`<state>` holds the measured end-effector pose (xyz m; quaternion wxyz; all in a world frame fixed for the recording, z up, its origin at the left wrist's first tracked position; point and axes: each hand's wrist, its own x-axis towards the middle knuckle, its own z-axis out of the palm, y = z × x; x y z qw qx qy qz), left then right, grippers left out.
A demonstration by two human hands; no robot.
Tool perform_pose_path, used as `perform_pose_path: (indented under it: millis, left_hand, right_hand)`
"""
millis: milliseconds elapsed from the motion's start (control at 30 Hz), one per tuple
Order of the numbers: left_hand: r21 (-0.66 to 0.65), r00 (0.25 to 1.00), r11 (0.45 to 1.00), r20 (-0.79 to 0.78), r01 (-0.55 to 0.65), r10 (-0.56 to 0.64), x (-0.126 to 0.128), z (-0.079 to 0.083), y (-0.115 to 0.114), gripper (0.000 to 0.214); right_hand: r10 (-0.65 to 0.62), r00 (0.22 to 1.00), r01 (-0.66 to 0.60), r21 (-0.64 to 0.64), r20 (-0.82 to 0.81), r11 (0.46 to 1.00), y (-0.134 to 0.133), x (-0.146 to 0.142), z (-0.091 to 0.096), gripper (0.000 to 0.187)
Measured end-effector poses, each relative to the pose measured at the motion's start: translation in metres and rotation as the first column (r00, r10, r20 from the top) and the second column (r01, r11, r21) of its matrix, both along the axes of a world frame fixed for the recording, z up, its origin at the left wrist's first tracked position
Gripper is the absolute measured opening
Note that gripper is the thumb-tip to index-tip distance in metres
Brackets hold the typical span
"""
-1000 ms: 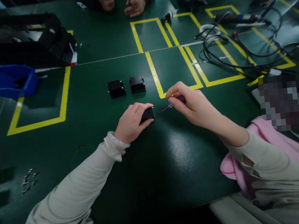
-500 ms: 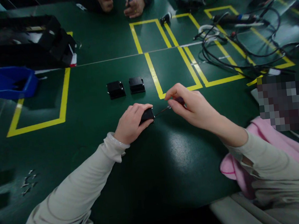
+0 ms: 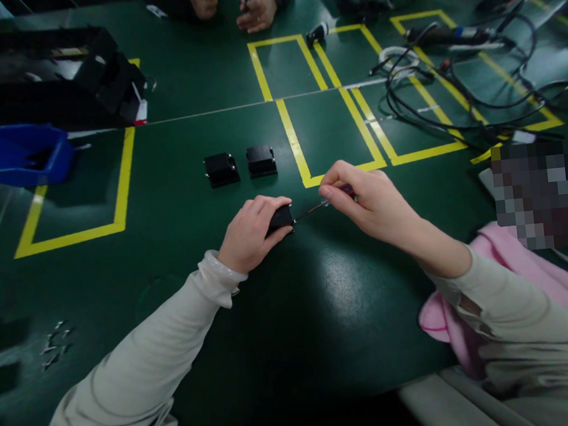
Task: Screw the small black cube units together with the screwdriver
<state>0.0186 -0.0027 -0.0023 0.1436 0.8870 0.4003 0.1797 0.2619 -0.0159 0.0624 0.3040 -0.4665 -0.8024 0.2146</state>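
Eight o'clock of the held black block (image 3: 279, 221), on the desk (image 3: 277, 347): small metal pieces (image 3: 50, 346). Half past ten, a similar block (image 3: 220, 169). Our left grip (image 3: 248, 234) clasps the held one; screwdriver (image 3: 324, 203) tip at its three-o'clock end, pinched in our right grip (image 3: 371, 203).

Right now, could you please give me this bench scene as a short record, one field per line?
Left hand: holds a black block
Right hand: holds a screwdriver, tip at the block's right end
Beyond left hand: two similar blocks, side by side, apart
Surface: green table with yellow tape
Left side: blue bin, loose metal pieces
Right side: pink cloth
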Motion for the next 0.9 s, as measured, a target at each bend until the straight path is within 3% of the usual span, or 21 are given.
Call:
perform_pose_path:
  millis: [133, 367, 467, 900]
  left_hand:
    - [-0.004, 1.000, 1.000, 0.002, 0.001, -0.001, -0.0002, 0.0000, 0.0000, 0.043]
    - [0.000, 1.000, 1.000, -0.002, -0.006, 0.006, 0.0009, 0.0003, 0.0000, 0.043]
    - [0.002, 1.000, 1.000, 0.006, -0.002, 0.002, 0.0006, 0.0002, -0.0002, 0.042]
    - [-0.009, 1.000, 1.000, -0.002, -0.008, 0.008, 0.0002, 0.0004, 0.0000, 0.042]
  right_hand:
    - [0.024, 0.999, -0.024, 0.023, -0.034, 0.999, -0.0002, -0.0004, -0.0005, 0.006]
    - [0.014, 1.000, -0.014, 0.022, 0.012, 1.000, -0.0007, -0.0001, -0.0009, 0.013]
    - [0.029, 0.999, -0.028, 0.015, -0.015, 0.999, -0.0005, 0.0000, -0.0014, 0.007]
    - [0.029, 1.000, -0.029, 0.013, -0.001, 0.999, -0.0012, -0.0004, 0.0018, 0.010]
